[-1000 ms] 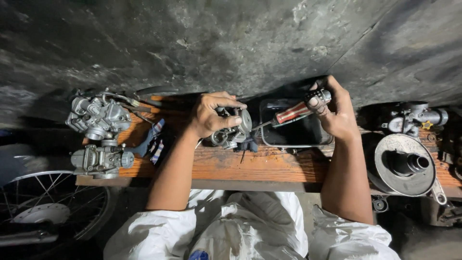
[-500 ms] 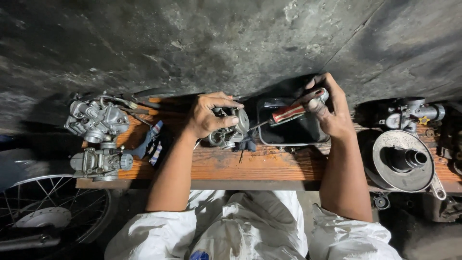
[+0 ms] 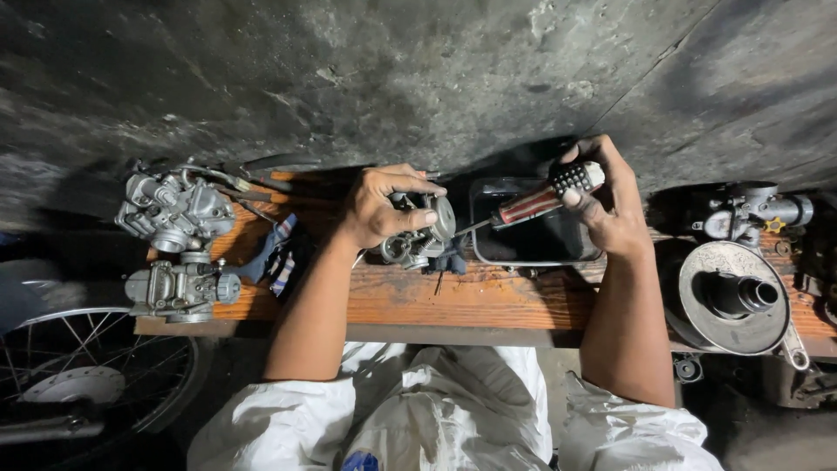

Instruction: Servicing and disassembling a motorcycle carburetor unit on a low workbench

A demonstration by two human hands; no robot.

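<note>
**Both hands busy on one carburetor at the wooden bench**

Hands first, from the head view, the only one I have. My left hand [image 3: 384, 209] is curled tight around a grey metal carburetor [image 3: 420, 235], fingers wrapped over its top and thumb pressed on its near side, so it holds the part down on the wooden bench [image 3: 471, 301]. My right hand [image 3: 610, 205] is closed on a screwdriver [image 3: 536, 202] with a red striped handle and a black cap; the thin shaft slants down and left until its tip meets the carburetor's right side.

Counting from this view, I see three carburetors: the one I grip, plus two more carburetors [image 3: 174, 244] lying one behind the other at the bench's left end, well apart from either hand. One black tray [image 3: 534, 244] sits just beside the held part, directly under the screwdriver and between my hands. One blue striped rag [image 3: 277, 253] lies near my left forearm. To the right, beyond my right arm, rests one round metal disc [image 3: 732, 296] with a dark hub, and one further metal assembly [image 3: 754, 214] behind it. One spoked wheel [image 3: 87, 384] shows at the lower left, below the bench.
</note>
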